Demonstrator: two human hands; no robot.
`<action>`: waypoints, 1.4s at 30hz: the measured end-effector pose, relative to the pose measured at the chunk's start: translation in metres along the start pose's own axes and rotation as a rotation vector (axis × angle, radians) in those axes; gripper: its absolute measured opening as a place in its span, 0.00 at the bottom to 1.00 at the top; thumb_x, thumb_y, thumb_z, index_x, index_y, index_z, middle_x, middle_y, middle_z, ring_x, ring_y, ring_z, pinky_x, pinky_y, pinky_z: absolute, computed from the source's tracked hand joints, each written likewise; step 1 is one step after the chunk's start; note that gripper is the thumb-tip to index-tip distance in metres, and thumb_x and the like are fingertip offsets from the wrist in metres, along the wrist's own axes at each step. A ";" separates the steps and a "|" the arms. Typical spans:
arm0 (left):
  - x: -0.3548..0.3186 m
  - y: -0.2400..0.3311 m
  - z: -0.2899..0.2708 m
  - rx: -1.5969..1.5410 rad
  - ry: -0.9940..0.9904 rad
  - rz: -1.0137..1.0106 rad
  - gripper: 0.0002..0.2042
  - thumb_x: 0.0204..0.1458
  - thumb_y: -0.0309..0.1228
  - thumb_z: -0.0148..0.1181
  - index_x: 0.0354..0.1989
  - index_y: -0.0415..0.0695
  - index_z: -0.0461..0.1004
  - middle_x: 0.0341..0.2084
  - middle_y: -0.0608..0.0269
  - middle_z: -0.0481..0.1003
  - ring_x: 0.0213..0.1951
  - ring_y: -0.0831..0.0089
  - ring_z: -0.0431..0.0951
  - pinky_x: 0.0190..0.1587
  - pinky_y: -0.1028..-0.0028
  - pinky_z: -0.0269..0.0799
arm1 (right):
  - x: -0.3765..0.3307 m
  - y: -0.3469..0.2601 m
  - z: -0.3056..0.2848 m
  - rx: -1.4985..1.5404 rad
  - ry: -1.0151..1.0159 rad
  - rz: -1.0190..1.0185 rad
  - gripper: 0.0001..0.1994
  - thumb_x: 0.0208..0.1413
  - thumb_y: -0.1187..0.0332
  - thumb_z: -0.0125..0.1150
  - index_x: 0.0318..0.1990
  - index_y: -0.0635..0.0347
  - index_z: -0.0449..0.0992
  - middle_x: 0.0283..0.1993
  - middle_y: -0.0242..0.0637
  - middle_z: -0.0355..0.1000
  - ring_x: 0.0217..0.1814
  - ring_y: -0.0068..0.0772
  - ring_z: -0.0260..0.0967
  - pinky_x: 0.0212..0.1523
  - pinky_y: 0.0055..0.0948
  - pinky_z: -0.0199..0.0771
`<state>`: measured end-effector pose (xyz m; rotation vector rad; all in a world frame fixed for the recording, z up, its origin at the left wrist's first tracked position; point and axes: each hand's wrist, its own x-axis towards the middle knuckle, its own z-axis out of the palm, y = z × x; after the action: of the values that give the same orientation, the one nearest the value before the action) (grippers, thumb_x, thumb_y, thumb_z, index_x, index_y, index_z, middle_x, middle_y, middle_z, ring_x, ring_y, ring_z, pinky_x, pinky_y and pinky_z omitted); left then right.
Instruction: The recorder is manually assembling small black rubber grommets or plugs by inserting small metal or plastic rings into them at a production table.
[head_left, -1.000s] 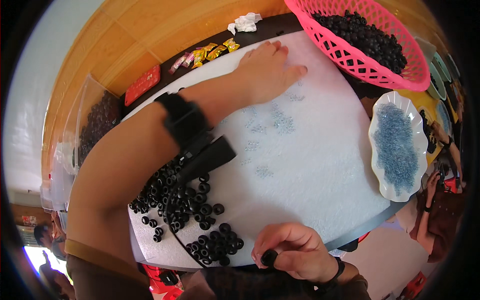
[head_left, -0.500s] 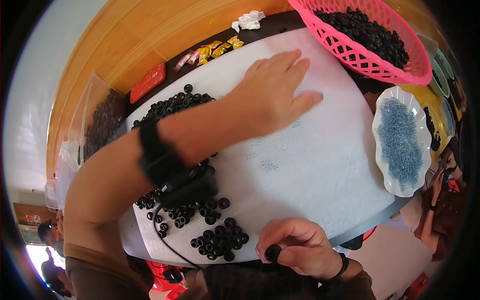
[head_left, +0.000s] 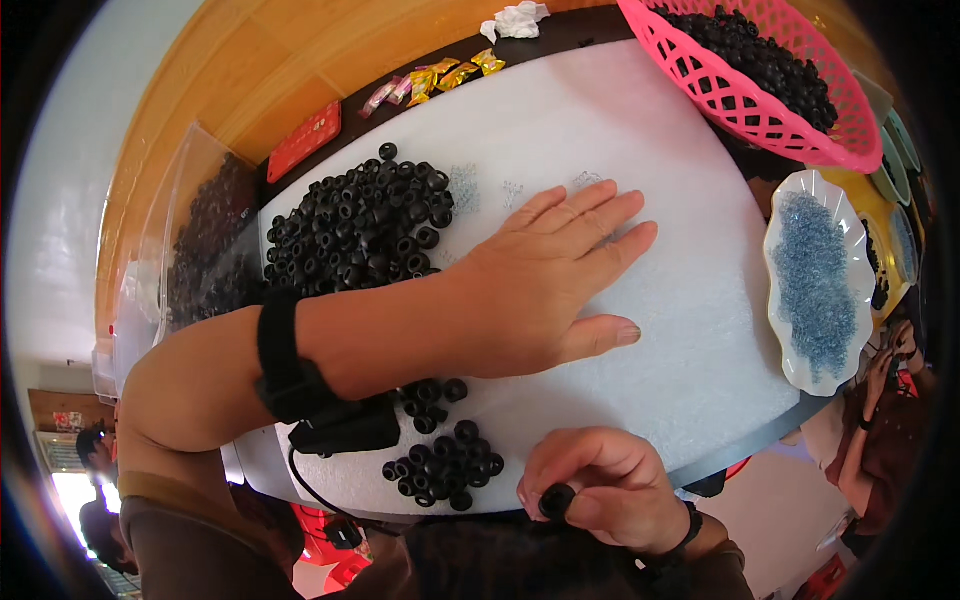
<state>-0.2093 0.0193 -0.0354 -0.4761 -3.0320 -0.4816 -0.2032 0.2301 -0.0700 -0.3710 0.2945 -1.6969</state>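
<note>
- Right-hand grip (head_left: 610,490), at the lower centre of the frame, is pinched shut on one small black rubber ring (head_left: 557,499), held between thumb and fingertips just off the near edge of the desk, probably so that it stays apart from the loose ones.
- Left hand (head_left: 540,285) lies flat and open in the middle of the frame, palm down and fingers spread on the white foam sheet (head_left: 660,150) that covers the desk; it grasps nothing, and seems to press the sheet or the tiny clear bits under its fingertips.
- Its wrist carries a black strap with a small black box (head_left: 340,425) and a cable running down.
- Small cluster of black rings (head_left: 440,470) sits just left of the right hand, within easy reach; a large heap of black rings (head_left: 355,225) lies at the upper left, beyond the left forearm.
- Held ring looks matte, thick-walled and round with a dark centre hole, like the others.
- Pink plastic lattice basket (head_left: 760,90) at the upper right holds more black pieces.
- White scalloped dish of blue-grey small parts (head_left: 815,280) stands at the right edge.
</note>
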 end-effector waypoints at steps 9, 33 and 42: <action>-0.002 -0.033 0.019 0.105 0.189 -0.228 0.34 0.54 0.48 0.50 0.60 0.31 0.54 0.60 0.34 0.52 0.62 0.44 0.51 0.63 0.55 0.45 | 0.001 0.004 -0.001 -0.019 0.043 -0.018 0.11 0.54 0.81 0.52 0.45 0.67 0.70 0.43 0.37 0.64 0.44 0.22 0.61 0.45 0.20 0.59; -0.049 0.033 -0.031 0.142 -0.074 -0.242 0.41 0.50 0.55 0.51 0.58 0.27 0.51 0.56 0.36 0.57 0.61 0.48 0.56 0.63 0.49 0.36 | 0.006 0.008 0.012 -0.187 0.242 -0.126 0.13 0.52 0.63 0.61 0.37 0.66 0.70 0.28 0.46 0.67 0.27 0.36 0.64 0.31 0.34 0.66; -0.063 0.028 -0.026 0.288 -0.158 -0.265 0.40 0.52 0.56 0.47 0.57 0.25 0.54 0.56 0.36 0.58 0.62 0.49 0.55 0.64 0.51 0.35 | 0.001 0.008 0.004 0.019 0.097 -0.086 0.11 0.56 0.75 0.55 0.46 0.68 0.69 0.43 0.38 0.66 0.44 0.23 0.62 0.46 0.22 0.61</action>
<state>-0.1413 0.0182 -0.0080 -0.1019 -3.2560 -0.0072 -0.1947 0.2279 -0.0697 -0.2910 0.3372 -1.8042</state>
